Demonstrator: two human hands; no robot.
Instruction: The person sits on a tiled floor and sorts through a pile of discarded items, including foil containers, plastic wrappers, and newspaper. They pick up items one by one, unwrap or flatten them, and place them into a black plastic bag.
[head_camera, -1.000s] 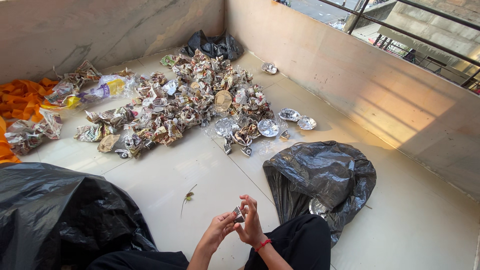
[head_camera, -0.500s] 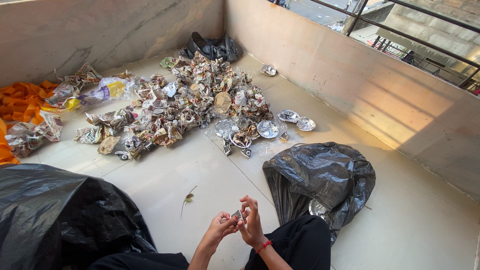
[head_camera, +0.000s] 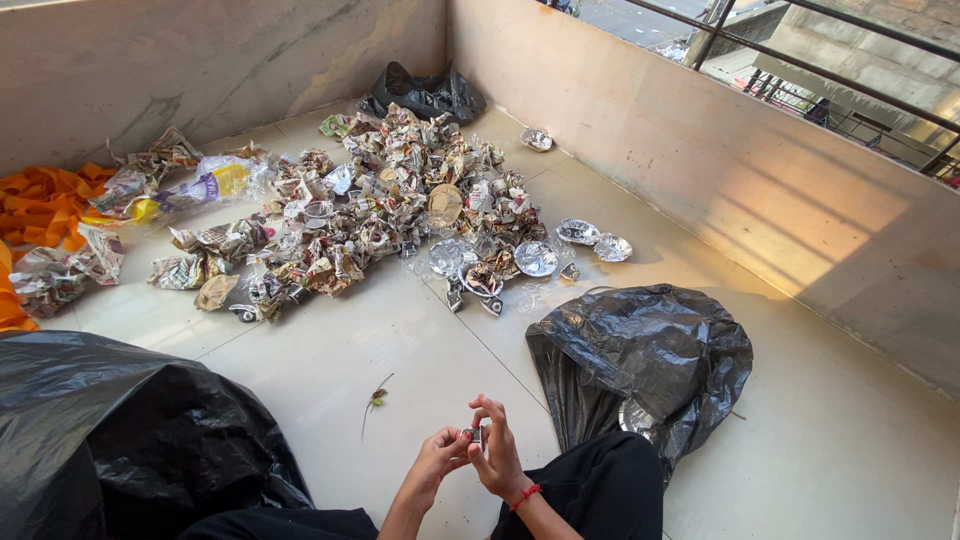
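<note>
Setting: tiled balcony floor (head_camera: 350, 360), walled corner, railing beyond.
Step in hand: by the look of it, working over one small silvery foil piece (head_camera: 472, 434), folding or crushing it, between sorting rounds.
Left hand (head_camera: 437, 460): fingers curled, thumb and fingertips pinching the foil piece from its left side.
Right hand (head_camera: 497, 450): fingers bent over the same piece, pressing it from the right; red thread at the wrist.
Grip: both closed on the foil, barely any gap showing; exact fold hidden by the fingers.
Foil piece: held in the air just above the lap, over black-trousered knees.
Next move calls for: likely a firm squeeze, then a short reach to a bag.
Nearby: open black bag (head_camera: 640, 360) at right with foil inside; larger black sack (head_camera: 130, 430) at left.
Farther off: heap of crumpled paper (head_camera: 380, 210) and foil bowls (head_camera: 580, 232); orange cloth (head_camera: 45, 200) by the wall.
</note>
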